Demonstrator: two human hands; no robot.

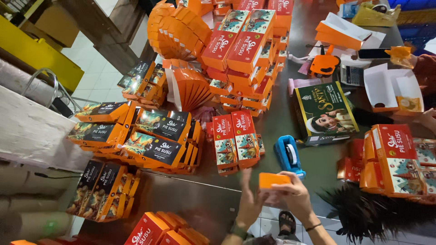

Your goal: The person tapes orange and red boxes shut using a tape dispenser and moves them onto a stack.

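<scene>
Both of my hands are raised at the lower middle over the edge of a steel table [299, 163]. My right hand [295, 195] pinches a small flat orange cardboard piece [272, 179] at its right end. My left hand [250, 199] is beside it, fingers up, touching the piece's left underside. Just beyond the hands lies a blue tape dispenser [289, 155]. Two red and orange boxes [235, 141] lie side by side left of the dispenser.
Stacks of black and orange boxes [150, 136] fill the left. Red boxes are piled at the top centre [245, 45] and right [395, 159]. Fanned orange flat cartons [190, 86], a green box [324, 111], and open white trays [390, 88] lie further back. Another person's dark hair [368, 213] is at lower right.
</scene>
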